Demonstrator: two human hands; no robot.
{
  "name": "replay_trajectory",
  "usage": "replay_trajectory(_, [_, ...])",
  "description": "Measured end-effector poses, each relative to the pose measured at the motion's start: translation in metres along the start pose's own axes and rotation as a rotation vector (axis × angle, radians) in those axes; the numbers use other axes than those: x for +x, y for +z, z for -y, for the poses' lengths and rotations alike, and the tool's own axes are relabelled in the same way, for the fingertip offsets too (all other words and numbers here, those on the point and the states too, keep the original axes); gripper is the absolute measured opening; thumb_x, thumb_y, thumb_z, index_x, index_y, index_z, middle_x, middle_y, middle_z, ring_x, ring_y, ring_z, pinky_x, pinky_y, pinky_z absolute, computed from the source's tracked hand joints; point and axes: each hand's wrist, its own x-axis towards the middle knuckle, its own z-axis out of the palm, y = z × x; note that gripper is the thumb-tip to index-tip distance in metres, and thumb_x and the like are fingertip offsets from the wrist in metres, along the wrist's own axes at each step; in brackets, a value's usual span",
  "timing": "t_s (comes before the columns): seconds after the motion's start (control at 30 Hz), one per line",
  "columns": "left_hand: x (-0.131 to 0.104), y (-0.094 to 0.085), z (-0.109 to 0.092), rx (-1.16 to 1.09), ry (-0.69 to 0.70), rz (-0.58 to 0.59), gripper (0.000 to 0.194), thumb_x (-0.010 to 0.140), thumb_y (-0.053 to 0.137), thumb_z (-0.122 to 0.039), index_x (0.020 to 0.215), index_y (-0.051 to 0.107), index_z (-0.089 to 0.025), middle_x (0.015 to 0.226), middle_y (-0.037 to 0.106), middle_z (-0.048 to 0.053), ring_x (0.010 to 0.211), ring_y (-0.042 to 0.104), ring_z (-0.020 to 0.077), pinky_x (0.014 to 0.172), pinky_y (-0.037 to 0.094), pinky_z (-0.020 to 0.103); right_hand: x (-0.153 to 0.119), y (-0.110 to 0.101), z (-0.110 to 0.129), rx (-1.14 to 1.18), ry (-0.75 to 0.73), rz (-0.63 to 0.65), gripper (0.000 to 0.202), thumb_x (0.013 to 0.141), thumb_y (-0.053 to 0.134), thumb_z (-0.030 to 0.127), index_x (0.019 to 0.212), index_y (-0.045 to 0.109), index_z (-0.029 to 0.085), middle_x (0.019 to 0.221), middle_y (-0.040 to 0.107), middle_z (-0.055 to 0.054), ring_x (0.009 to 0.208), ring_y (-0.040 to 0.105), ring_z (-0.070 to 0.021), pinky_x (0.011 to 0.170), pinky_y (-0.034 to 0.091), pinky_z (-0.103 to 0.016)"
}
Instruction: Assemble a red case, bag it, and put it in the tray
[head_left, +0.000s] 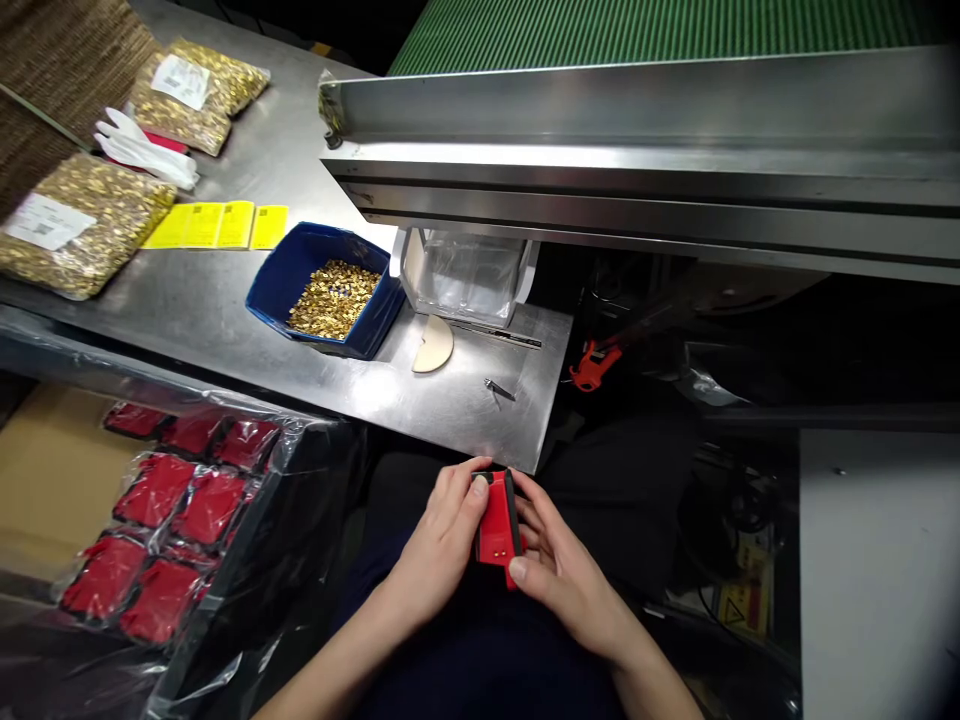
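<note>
A small red part (495,522) with black edges and tiny gold-coloured dots near its lower end is held between my two hands, just below the metal table's front corner. My left hand (448,530) grips its left side, thumb on the upper face. My right hand (555,560) holds its right side, thumb at the lower corner and fingers behind it. On the metal table (480,430) lie a cream half-disc (433,345), small tweezers-like metal piece (499,389) and a blue bin (274,290) of small gold-coloured pieces (334,300).
Bags of gold pieces (90,220), white gloves (142,150) and yellow labels (217,225) lie at the left. A box with wrapped red parts (154,490) stands lower left. A metal rail (637,180) borders the green belt (660,30). An orange tool (595,366) is right.
</note>
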Motion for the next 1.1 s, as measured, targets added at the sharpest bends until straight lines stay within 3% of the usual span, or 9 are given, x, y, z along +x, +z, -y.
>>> replay_trajectory(0.1, [0.002,-0.004,-0.004,0.013,0.057,0.009,0.043,0.104,0.045,-0.054,0.134,0.066,-0.029,0.148,0.055,0.007,0.143,0.046,0.0286,0.126,0.032,0.049,-0.001,-0.003,0.001,0.049,-0.009,0.03,0.081,0.093,0.073,0.048,0.161,0.032,0.034,0.16,0.044,-0.014,0.138,0.054,-0.0306,0.112,0.045,-0.049])
replay_trajectory(0.23, [0.005,-0.002,-0.01,-0.245,-0.082,0.084,0.04,0.101,0.053,-0.049,0.129,0.071,-0.026,0.127,0.073,0.006,0.118,0.067,0.0302,0.106,0.051,0.044,-0.002,-0.008,0.005,-0.019,0.006,0.044,0.081,0.093,0.074,0.047,0.161,0.032,0.035,0.157,0.048,-0.014,0.128,0.061,-0.0286,0.107,0.049,-0.047])
replay_trajectory(0.43, [0.015,0.01,0.0,-0.405,-0.152,-0.059,0.041,0.097,0.06,-0.051,0.112,0.08,-0.018,0.111,0.08,0.009,0.103,0.071,0.029,0.091,0.053,0.037,0.0,-0.008,0.007,0.006,0.075,0.057,0.071,0.097,0.067,0.052,0.159,0.038,0.032,0.152,0.052,-0.015,0.1,0.07,-0.0214,0.088,0.059,-0.041])
replay_trajectory(0.57, [0.02,0.007,0.012,-0.482,-0.272,-0.097,0.056,0.095,0.057,-0.063,0.111,0.08,-0.015,0.097,0.081,0.012,0.086,0.073,0.0279,0.082,0.055,0.037,0.006,-0.004,0.007,0.061,0.102,0.072,0.069,0.098,0.064,0.058,0.158,0.04,0.032,0.145,0.059,-0.014,0.103,0.07,-0.0225,0.081,0.061,-0.037])
replay_trajectory(0.63, [0.019,0.004,0.015,-0.51,-0.298,-0.09,0.061,0.096,0.053,-0.068,0.112,0.079,-0.015,0.099,0.08,0.012,0.088,0.073,0.0285,0.084,0.056,0.038,0.009,-0.002,0.007,0.078,0.124,0.074,0.068,0.099,0.06,0.061,0.157,0.043,0.031,0.137,0.064,-0.013,0.108,0.069,-0.0244,0.081,0.062,-0.037])
replay_trajectory(0.73, [0.016,0.0,0.014,-0.498,-0.264,-0.061,0.055,0.096,0.056,-0.064,0.115,0.077,-0.017,0.1,0.079,0.01,0.093,0.071,0.026,0.087,0.055,0.036,0.011,0.001,0.008,0.064,0.148,0.027,0.065,0.101,0.053,0.065,0.156,0.046,0.031,0.124,0.068,-0.01,0.107,0.07,-0.0253,0.08,0.065,-0.04])
replay_trajectory(1.1, [0.016,-0.003,0.023,-0.549,-0.326,-0.061,0.047,0.095,0.06,-0.059,0.106,0.074,-0.016,0.106,0.078,0.012,0.092,0.072,0.0273,0.077,0.059,0.037,0.017,-0.001,0.003,0.007,0.192,-0.006,0.063,0.101,0.048,0.068,0.148,0.054,0.026,0.115,0.072,-0.011,0.096,0.076,-0.0243,0.069,0.062,-0.032])
